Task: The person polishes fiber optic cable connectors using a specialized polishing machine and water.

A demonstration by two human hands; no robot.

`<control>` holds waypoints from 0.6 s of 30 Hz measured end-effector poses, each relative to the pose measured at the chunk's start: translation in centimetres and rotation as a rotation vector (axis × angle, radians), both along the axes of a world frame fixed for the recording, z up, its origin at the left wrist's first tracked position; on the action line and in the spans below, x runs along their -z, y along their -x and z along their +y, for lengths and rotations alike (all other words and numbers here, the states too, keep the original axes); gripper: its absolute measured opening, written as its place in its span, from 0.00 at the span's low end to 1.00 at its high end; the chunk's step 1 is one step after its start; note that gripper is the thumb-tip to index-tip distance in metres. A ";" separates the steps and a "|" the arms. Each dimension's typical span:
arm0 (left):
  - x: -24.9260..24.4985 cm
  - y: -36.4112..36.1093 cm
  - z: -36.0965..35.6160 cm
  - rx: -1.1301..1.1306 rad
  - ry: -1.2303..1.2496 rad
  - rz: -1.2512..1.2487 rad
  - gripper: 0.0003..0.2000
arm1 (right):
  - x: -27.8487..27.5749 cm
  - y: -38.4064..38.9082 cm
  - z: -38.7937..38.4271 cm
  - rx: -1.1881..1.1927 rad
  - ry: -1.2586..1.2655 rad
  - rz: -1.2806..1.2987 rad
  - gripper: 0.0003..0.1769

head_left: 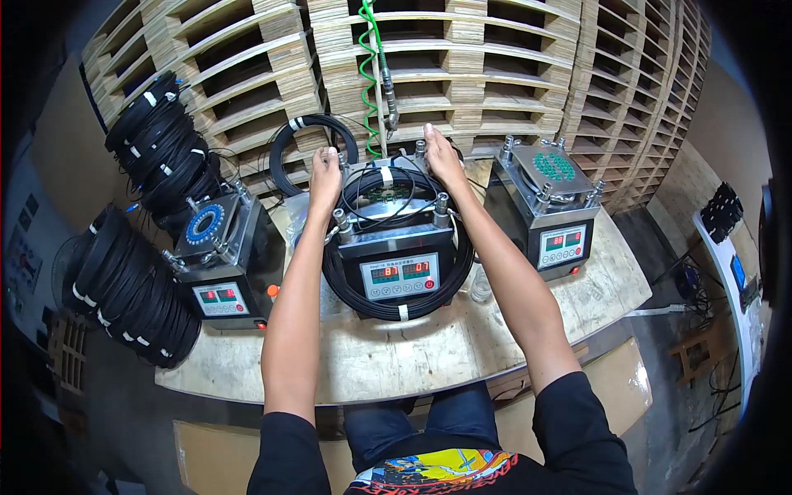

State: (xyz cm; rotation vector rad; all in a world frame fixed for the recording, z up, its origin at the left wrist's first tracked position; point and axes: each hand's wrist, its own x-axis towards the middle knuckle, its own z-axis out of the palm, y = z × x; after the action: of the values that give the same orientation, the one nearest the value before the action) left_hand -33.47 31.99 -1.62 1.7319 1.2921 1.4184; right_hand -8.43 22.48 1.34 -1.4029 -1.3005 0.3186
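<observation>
A coil of black cable (403, 312) with white ties hangs around the middle bench machine (396, 239), below and beside its lit display. Thin loose cable ends loop over the machine's metal top. My left hand (326, 175) is at the back left corner of this top, beside a metal post, its fingers curled and partly hidden. At the back right corner, my right hand (443, 161) is beside another metal post (420, 150), one digit pointing up and the other fingers bent out of sight. What either hand grips is not visible.
Similar machines stand left (219, 256) and right (553, 206) on the wooden table (396, 363). Black cable coils (136, 289) are piled at left; another coil (285, 157) leans behind. A green spiral air hose (369, 74) hangs before stacked wooden pallets (511, 66).
</observation>
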 end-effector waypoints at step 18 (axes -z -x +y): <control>-2.4 0.2 -4.0 0.152 0.075 -0.012 0.27 | 1.6 -0.9 1.9 -0.087 -0.091 -0.124 0.26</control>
State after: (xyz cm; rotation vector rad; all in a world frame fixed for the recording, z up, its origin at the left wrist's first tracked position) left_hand -33.66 27.99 0.83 1.7300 1.1661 1.2762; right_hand -7.48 24.37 -0.30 -1.3081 -1.4624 0.2309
